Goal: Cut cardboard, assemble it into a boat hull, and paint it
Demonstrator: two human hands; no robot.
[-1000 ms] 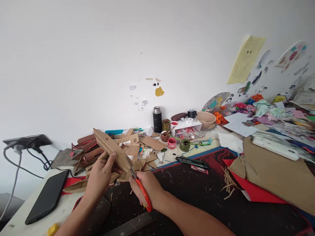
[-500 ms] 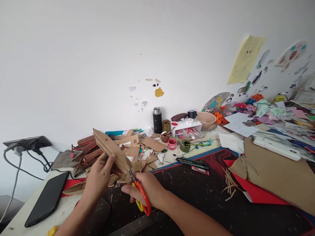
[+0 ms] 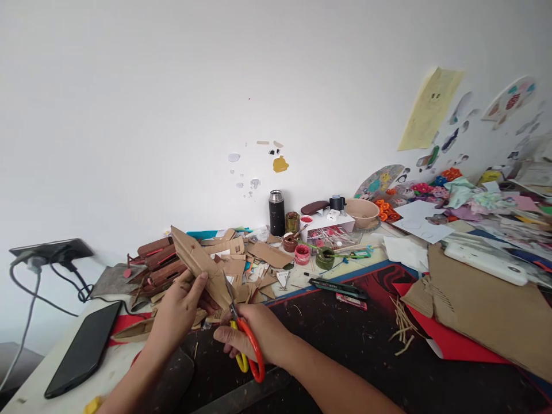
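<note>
My left hand (image 3: 183, 305) pinches a long pointed piece of folded cardboard (image 3: 198, 259) between thumb and fingers. Around the red and yellow handles of the scissors (image 3: 250, 342) my right hand (image 3: 254, 333) is wrapped. The scissor blades point up and lie at the cardboard's lower right edge, slightly apart. Behind both hands spreads a pile of cardboard scraps (image 3: 269, 253). Brown-red painted cardboard pieces (image 3: 161, 261) lie to the left of that pile.
A phone (image 3: 84, 348) lies at left, near a power strip (image 3: 52, 249). Behind stand a black flask (image 3: 276, 214) and paint jars (image 3: 324, 257). A cutter (image 3: 338, 287) rests mid-table; large cardboard (image 3: 487, 310) and papers fill the right. A metal ruler (image 3: 245, 394) lies in front.
The cardboard has shifted slightly right with my left hand, and its tip sits a little further right. The scissors remain at its lower edge.
</note>
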